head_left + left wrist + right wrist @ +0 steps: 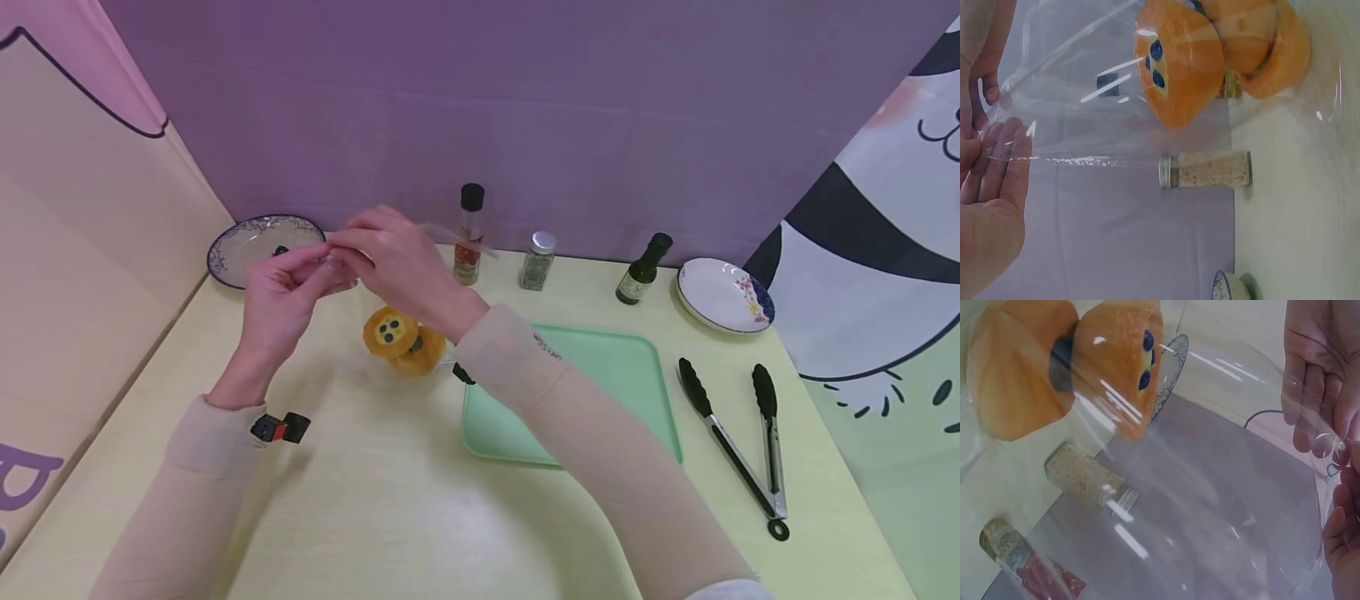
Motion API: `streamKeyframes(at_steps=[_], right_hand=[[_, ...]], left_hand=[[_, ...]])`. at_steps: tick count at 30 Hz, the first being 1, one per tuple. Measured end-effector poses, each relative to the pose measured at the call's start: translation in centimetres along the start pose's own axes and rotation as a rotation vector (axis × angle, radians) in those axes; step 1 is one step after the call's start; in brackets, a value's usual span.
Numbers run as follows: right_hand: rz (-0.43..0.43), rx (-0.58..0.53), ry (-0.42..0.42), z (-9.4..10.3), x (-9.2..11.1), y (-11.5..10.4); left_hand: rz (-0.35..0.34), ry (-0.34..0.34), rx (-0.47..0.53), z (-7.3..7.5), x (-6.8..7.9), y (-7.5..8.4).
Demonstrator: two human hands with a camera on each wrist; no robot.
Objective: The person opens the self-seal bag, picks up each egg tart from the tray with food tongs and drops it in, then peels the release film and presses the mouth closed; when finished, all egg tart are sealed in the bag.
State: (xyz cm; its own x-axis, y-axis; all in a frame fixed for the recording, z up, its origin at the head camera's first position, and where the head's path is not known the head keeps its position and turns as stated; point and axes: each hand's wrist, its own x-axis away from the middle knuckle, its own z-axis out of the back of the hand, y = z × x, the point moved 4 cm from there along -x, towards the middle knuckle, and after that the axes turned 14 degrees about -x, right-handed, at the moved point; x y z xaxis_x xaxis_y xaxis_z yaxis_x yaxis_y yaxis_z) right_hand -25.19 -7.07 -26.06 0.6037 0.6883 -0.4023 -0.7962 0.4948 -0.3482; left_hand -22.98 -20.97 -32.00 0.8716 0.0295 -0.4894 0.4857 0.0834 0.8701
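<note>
A clear plastic bag (1085,160) hangs from both hands, above the table. Golden-brown pastries (392,331) show through the film and look to be inside it; one has blueberries on a pale yellow filling. At the bag's upper edge my left hand (281,292) pinches the film between thumb and fingers. My right hand (405,262) meets it there, fingertips also pinching the edge. The right wrist view shows the fingertips of both hands close together on the film (1235,531). Most of the bag's outline is hard to make out in the head view.
Along the back stand a patterned oval plate (225,254), a black-capped bottle (468,242), a spice jar (537,262), a dark green bottle (642,271) and a white floral dish (712,292). A mint-green tray (630,392) lies under the right forearm, with black-tipped tongs (738,458) right of it.
</note>
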Motion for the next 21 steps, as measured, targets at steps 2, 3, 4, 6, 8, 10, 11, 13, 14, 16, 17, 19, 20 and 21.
streamKeyframes(at_steps=[2, 3, 4, 6, 8, 10, 11, 13, 14, 16, 17, 19, 20, 21], right_hand=[[0.000, -0.021, 0.005, 0.0, -0.1, 0.0], [0.001, -0.031, 0.009, -0.1, -0.1, 0.0], [0.001, -0.041, 0.012, -0.1, -0.1, 0.1], [0.002, -0.061, 0.021, -0.1, -0.1, 0.2], [0.002, -0.082, 0.030, -0.1, -0.2, 0.3], [0.005, -0.110, 0.043, -0.1, -0.2, 0.4], [0.011, -0.125, 0.050, -0.1, -0.3, 0.4], [0.028, -0.154, 0.069, -0.1, -0.3, 0.5], [0.041, -0.167, 0.081, -0.1, -0.4, 0.5], [0.070, -0.180, 0.104, -0.2, -0.4, 0.6], [0.089, -0.187, 0.124, -0.3, -0.4, 0.6], [0.122, -0.193, 0.162, -0.4, -0.3, 0.7], [0.134, -0.196, 0.180, -0.5, -0.3, 0.8], [0.147, -0.198, 0.201, -0.5, -0.2, 0.8]], left_hand=[[-0.011, 0.002, -0.052, 0.1, 0.1, 0.0], [-0.017, 0.001, -0.070, 0.1, 0.1, 0.1], [-0.022, 0.002, -0.089, 0.1, 0.1, 0.1], [-0.031, -0.001, -0.112, 0.1, 0.1, 0.1], [-0.040, -0.003, -0.124, 0.1, 0.1, 0.2], [-0.044, 0.000, -0.145, 0.0, 0.2, 0.3], [-0.046, 0.003, -0.157, 0.0, 0.2, 0.4], [-0.049, 0.006, -0.185, -0.1, 0.2, 0.7], [-0.049, 0.008, -0.203, -0.1, 0.3, 0.9], [-0.047, 0.004, -0.222, -0.3, 0.3, 1.3], [-0.047, 0.000, -0.228, -0.4, 0.3, 1.4], [-0.042, -0.006, -0.240, -0.5, 0.3, 1.5], [-0.039, -0.005, -0.256, -0.5, 0.3, 1.4], [-0.037, -0.004, -0.269, -0.5, 0.3, 1.3]])
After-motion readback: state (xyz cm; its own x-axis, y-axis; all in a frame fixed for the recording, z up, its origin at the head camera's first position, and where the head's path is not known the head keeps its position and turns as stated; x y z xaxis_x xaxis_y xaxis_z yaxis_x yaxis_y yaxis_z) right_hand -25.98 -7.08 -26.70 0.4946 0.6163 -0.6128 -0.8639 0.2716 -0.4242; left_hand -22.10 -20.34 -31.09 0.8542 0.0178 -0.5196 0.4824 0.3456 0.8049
